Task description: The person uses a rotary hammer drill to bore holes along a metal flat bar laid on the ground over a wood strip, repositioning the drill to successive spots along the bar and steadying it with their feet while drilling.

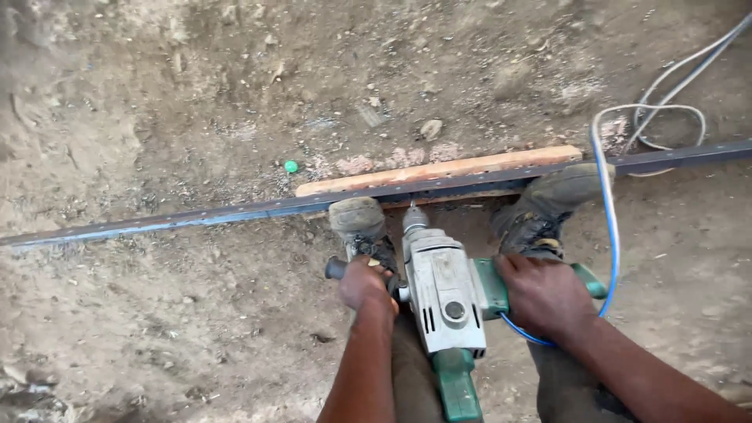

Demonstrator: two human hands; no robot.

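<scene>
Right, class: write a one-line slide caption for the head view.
Both hands steady a green-grey electric drill on a long steel bar, boots pinning it over a wooden plank.

drill bit hidden behind the drill (443, 294) chuck, contact with the metal bar (235, 213) unseen | bar cut off at both side edges | white cable (666, 110) runs out top right | side handle mostly covered by left hand (362, 283) | green cap (291, 166) perhaps, too small to tell

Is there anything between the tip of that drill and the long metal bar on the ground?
Nothing visible does. The drill, gripped by the left hand on its side handle and the right hand on the green grip, points its chuck straight down at the metal bar. The boots stand on either side, not in between.
</scene>
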